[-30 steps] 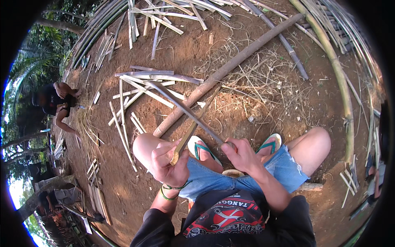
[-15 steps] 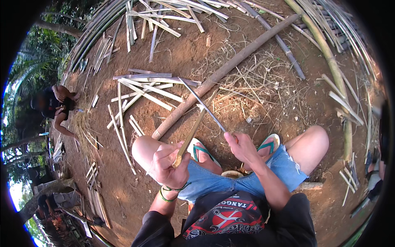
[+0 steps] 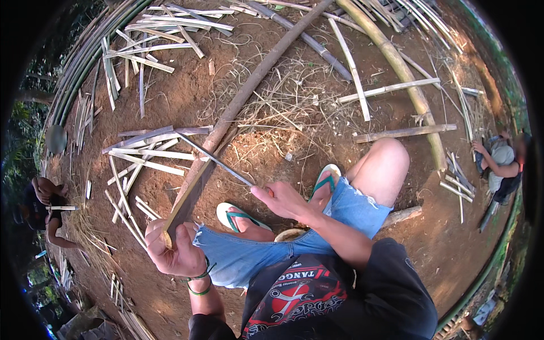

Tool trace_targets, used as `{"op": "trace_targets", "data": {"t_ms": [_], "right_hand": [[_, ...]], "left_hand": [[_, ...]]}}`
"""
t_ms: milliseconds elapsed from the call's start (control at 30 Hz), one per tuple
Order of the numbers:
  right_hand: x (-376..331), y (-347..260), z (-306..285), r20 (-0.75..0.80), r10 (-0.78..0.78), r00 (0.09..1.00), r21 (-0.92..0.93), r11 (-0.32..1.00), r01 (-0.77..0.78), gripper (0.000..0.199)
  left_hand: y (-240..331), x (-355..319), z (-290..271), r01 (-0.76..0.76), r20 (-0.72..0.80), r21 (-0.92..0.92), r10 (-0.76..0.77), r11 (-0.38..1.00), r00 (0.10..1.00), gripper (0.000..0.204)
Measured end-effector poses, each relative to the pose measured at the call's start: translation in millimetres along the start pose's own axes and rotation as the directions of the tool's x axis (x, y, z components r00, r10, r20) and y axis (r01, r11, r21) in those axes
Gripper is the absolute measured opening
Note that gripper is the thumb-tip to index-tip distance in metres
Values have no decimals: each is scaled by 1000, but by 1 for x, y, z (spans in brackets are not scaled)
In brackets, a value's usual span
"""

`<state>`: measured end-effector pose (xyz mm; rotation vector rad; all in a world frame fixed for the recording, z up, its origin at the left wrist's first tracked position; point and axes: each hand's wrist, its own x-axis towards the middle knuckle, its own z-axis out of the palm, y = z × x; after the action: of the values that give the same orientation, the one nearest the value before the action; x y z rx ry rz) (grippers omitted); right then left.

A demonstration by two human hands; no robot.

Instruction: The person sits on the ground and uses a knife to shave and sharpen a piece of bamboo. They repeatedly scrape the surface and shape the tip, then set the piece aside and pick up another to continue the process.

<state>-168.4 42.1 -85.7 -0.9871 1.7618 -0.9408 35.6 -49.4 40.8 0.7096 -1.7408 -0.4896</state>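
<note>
My left hand (image 3: 182, 259) is closed round the near end of a split bamboo strip (image 3: 186, 212), which slants up and away to the right. In my right hand (image 3: 288, 200) is the handle of a long, thin-bladed knife (image 3: 228, 169); a bit of orange handle shows by the thumb. The blade points to the far left and crosses over the strip's far end; whether they touch I cannot tell. Beneath them a long brown pole (image 3: 238, 102) lies slantwise on the ground.
Split bamboo pieces (image 3: 148, 161) lie loosely piled at left, with more strips (image 3: 164, 25) farther off. Thin shavings (image 3: 272, 107) litter the soil ahead. A thick yellowish bamboo pole (image 3: 396, 68) lies at right. Other people crouch at far left (image 3: 45, 204) and far right (image 3: 501, 170).
My view has swung to the right. My left hand and the bamboo strip are lower and farther left; the knife still crosses the strip's far end. A person at right is now more visible.
</note>
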Motion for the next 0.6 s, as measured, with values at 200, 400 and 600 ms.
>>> {"op": "trace_targets", "data": {"t_ms": [200, 400, 600], "right_hand": [[-19, -34, -7, 20, -147, 989, 0, 989, 148, 59], [-34, -82, -9, 146, -224, 963, 105, 972, 210, 57], [9, 3, 11, 25, 30, 999, 56, 998, -31, 58]], "left_hand": [[5, 7, 3, 80, -89, -78, -87, 994, 992, 21], [6, 11, -1, 17, -10, -21, -17, 1000, 1000, 19], [7, 10, -4, 1, 68, -50, 2, 999, 998, 25]]}}
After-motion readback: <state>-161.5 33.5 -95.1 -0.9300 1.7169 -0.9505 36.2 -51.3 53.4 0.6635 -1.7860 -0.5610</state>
